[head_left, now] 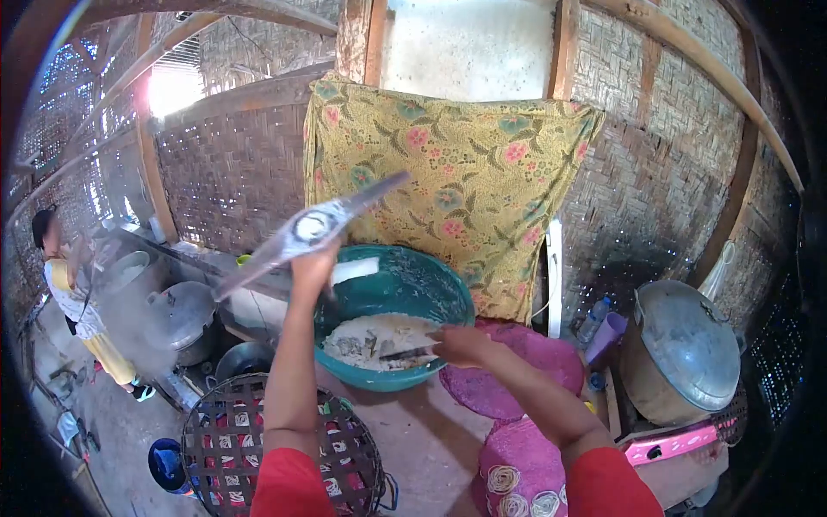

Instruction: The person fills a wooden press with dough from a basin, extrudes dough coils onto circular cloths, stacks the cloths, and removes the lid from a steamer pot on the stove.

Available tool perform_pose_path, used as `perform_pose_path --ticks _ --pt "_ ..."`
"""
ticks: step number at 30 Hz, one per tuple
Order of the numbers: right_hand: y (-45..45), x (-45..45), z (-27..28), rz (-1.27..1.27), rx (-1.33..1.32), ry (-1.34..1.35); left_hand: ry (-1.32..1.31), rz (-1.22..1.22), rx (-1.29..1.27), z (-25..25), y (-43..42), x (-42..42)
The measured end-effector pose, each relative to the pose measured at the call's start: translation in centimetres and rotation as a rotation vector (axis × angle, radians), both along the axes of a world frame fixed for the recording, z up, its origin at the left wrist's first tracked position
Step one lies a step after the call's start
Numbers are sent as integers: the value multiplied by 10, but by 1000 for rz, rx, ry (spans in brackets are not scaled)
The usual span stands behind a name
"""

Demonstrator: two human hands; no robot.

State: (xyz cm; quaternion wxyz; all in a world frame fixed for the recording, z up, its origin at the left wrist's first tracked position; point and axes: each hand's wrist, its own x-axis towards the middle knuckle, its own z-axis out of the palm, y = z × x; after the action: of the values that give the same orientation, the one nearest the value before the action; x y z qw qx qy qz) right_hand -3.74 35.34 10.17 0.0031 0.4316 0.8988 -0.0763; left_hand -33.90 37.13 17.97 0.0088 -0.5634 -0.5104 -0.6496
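Note:
My left hand [314, 265] is raised above the basin's left side, wrapped round a long flat tool [312, 228] that is smeared by motion. A round white patch shows at the tool's middle. My right hand [461, 345] is closed at the basin's right rim, and a greyish piece [401, 351] extends from it over white doughy material [379, 332]. What that piece is I cannot tell. The large green basin [444, 297] holds this material. A white flat piece [355, 270] shows beside my left wrist, partly hidden.
Pink round trays [556, 366] stand to the right; the nearer bears coiled white strands [510, 507]. A woven basket [200, 422] is front left. A large lidded pot [685, 345] sits on a pink stove [676, 446]. Another person [82, 302] stands by steaming pots at left.

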Motion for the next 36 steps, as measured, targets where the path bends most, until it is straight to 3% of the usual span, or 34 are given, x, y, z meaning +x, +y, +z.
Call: perform_pose_path --ticks 1,2,4,5,6,7,8,10,11,13,14,15,16,18,19,20,21,23,24,26,28,30,34,36 --pt "-7 0 7 -13 54 86 -218 -149 -214 23 -24 -3" --pt "-8 4 13 -19 51 90 -420 -244 -16 25 -26 -8" --pt "-13 20 21 95 273 552 -828 -716 115 55 -66 7" --pt "-21 26 24 76 266 554 -851 -948 188 63 -79 18" --pt "-32 31 28 61 -170 782 -870 -1181 261 69 -91 32" --pt "-48 34 33 44 -610 998 -977 -1201 192 72 -105 55" --pt "-70 35 36 25 -611 1010 -981 -1212 171 66 -109 76" --pt "-130 27 49 354 -1415 1475 -1132 -1543 3 49 -117 116" --pt "-156 27 50 323 -1575 1665 -1173 -1637 -93 35 -116 137" --pt "-184 47 16 545 -1902 1883 -1215 -1743 -198 7 -116 173" --pt "-195 65 5 531 -1892 1899 -1226 -1522 -311 -7 -119 189" --pt "-207 84 -3 342 -1916 1958 -1222 -1299 -418 -23 -123 203" --pt "-217 104 -6 150 -1935 2010 -1231 -1305 -431 -45 -123 214" --pt "-239 149 11 6 -1589 2056 -622 -672 -285 -85 -126 233" --pt "-251 175 21 -123 -1315 1984 -400 -648 -358 -88 -142 237" --pt "-262 194 31 -239 -1046 1893 -187 -765 -467 -85 -163 244" --pt "-272 204 43 -244 -1034 1899 37 -892 -544 -81 -185 254" --pt "-292 221 61 -394 -156 1453 347 -1093 -618 -70 -222 280" --pt "-299 229 63 -414 -153 1461 455 -1154 -632 -65 -235 292" --pt "-314 242 63 -275 184 988 585 -1202 -657 -59 -252 313" --pt "-332 247 75 -279 160 918 674 -1209 -696 -60 -261 327" --pt "-342 251 78 -124 250 725 713 -1232 -730 -62 -270 339" --pt "-348 260 75 -157 73 669 530 -1428 -697 -91 -289 358" --pt "-353 263 68 -188 39 678 579 -1472 -715 -117 -288 373"
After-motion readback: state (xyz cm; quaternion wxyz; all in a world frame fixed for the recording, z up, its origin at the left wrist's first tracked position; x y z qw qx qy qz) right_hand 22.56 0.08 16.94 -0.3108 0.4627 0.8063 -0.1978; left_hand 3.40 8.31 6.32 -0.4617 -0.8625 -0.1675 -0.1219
